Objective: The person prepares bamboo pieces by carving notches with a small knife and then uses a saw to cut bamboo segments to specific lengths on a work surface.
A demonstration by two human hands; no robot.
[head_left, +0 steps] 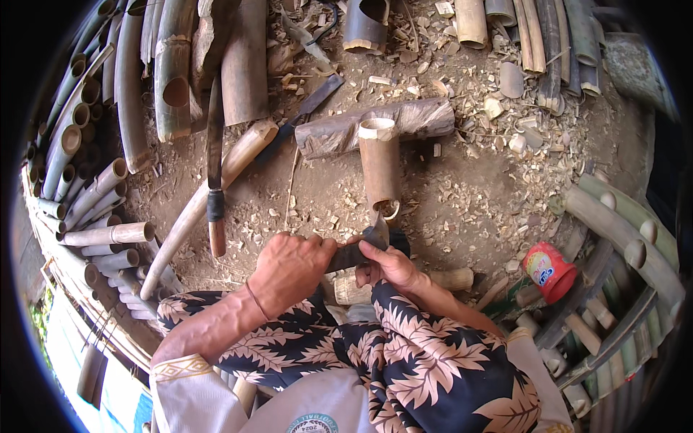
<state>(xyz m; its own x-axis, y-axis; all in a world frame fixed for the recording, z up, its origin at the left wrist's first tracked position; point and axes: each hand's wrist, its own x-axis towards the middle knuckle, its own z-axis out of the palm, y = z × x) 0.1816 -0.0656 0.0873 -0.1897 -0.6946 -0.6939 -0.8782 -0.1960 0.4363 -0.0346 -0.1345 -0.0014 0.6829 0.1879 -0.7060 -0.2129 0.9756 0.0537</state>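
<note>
A trimming step on the bamboo tube [380,166] appeared to be in hand. The tube was propped with its pale upper end on a rough log [325,137], its lower, darker end pointed toward the person. A dark knife [345,260] was held between the two hands, its bright tip raised just beside that lower end, where a thin curl of bamboo [393,211] was seen.

The knife was grasped by both hands. The left hand [290,265] was clenched, apparently round the handle, though what lay inside the fist was hidden. By the right hand [390,265] the blade was pinched, the thumb laid along it and the fingers curled beneath. Whether the tip touched the tube could not be told.

Wood chips [462,198] were strewn over the ground. As judged, a short, controlled stroke at the rim was called for, with the thumb kept off the edge and the tube, gripped by neither hand, prevented from rolling on the log.
</note>
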